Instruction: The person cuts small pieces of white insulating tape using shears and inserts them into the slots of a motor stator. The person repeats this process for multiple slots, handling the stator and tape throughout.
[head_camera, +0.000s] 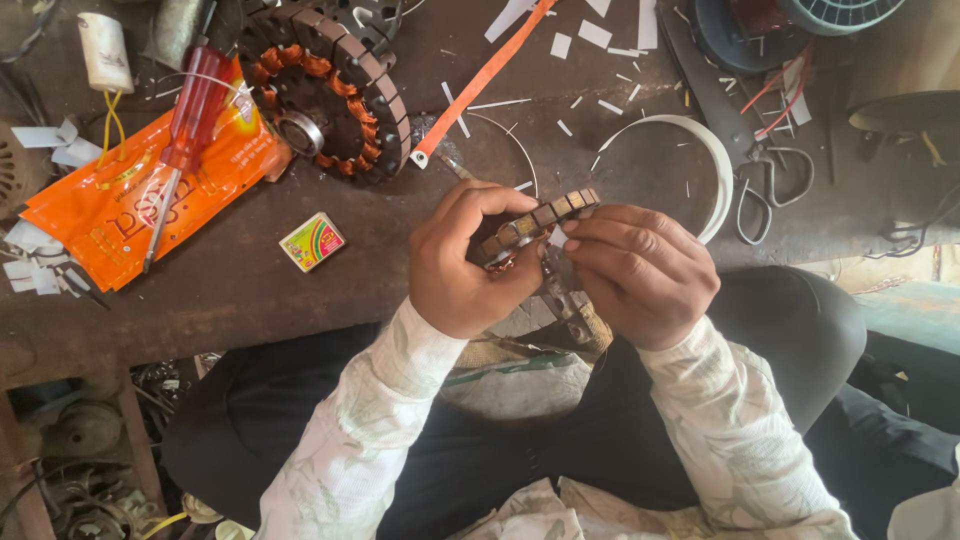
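Frame centre: left hand and right hand both clamped on ring-shaped stator core; wound stator on tabletop, upper left.

Left hand curled, fingers pinched toward three o'clock; right hand curled, fingertips pinched toward nine o'clock; knuckles up, forearms in pale sleeves converging from six o'clock

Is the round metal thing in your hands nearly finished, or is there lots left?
Lots left, probably. Done: another stator on the bench already has copper coils. In hand: the left hand and right hand hold a bare stator ring; right fingers press a white paper slip into a slot. Left: no copper shows on this ring.
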